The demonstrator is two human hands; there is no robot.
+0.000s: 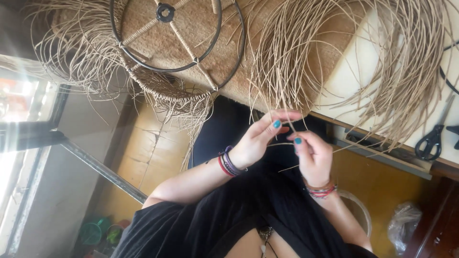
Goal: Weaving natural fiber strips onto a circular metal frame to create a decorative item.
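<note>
My left hand [260, 138], with teal nails and red and purple bracelets at the wrist, pinches thin tan fibre strands [287, 71] between thumb and fingers. My right hand [313, 155], wearing red bracelets, grips the same strands just to the right, fingers curled. The two hands nearly touch over my dark lap. The strands fan up and outward to a woven tan mat [201, 28]. On the mat lies a round black metal frame [165, 43] with fibre-wrapped spokes and a partly woven rim.
Black scissors [432, 141] lie on the white tabletop [354, 67] at the right, among more loose strands. A window [24, 119] fills the left side. Green containers [95, 231] and a clear plastic bag [404, 224] sit on the floor below.
</note>
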